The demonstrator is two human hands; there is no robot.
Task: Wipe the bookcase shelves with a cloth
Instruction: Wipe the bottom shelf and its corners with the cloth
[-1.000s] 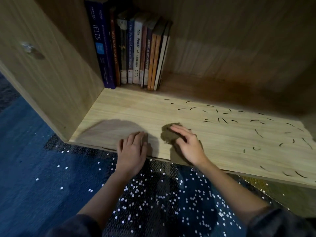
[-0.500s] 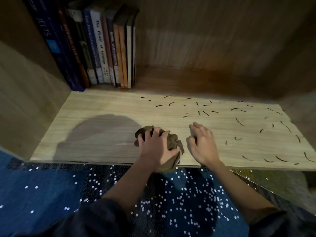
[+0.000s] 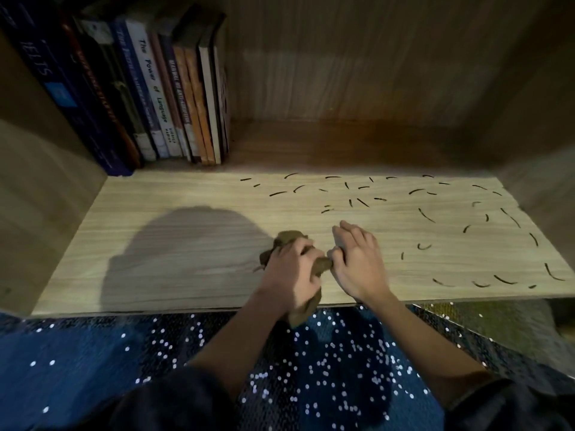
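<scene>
The left grip (image 3: 289,270) clutches a crumpled brown cloth (image 3: 287,237) on the wooden shelf (image 3: 155,194). The right grip (image 3: 357,262) lies flat beside it, thumb touching the cloth. Dark strands (image 3: 426,214) lie scattered to the right; books (image 3: 174,88) stand back-left.

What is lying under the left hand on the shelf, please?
A bunched brown cloth, gripped by the left hand. Its folds show beyond the fingers and one end hangs past the shelf edge. The part beneath the palm is covered.
</scene>
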